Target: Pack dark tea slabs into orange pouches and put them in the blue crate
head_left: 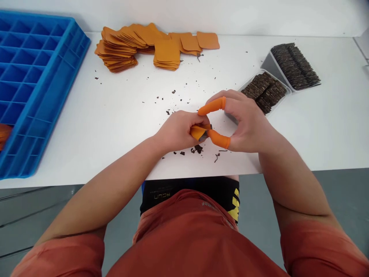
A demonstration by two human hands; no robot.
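My left hand [177,130] is closed around a small orange pouch [198,132] just above the white table's near edge. My right hand [245,121] meets it from the right, with orange finger cots on the thumb and forefinger. The thumb presses at the pouch's opening, where something dark shows, and the forefinger arches above. Dark crumbs [198,148] lie on the table under both hands.
A heap of flat orange pouches [138,46] lies at the back centre. Two grey trays of dark square pieces [266,92] [295,65] stand at the right. A blue compartment tray [34,84] fills the left side. The table edge [201,173] is close to my body.
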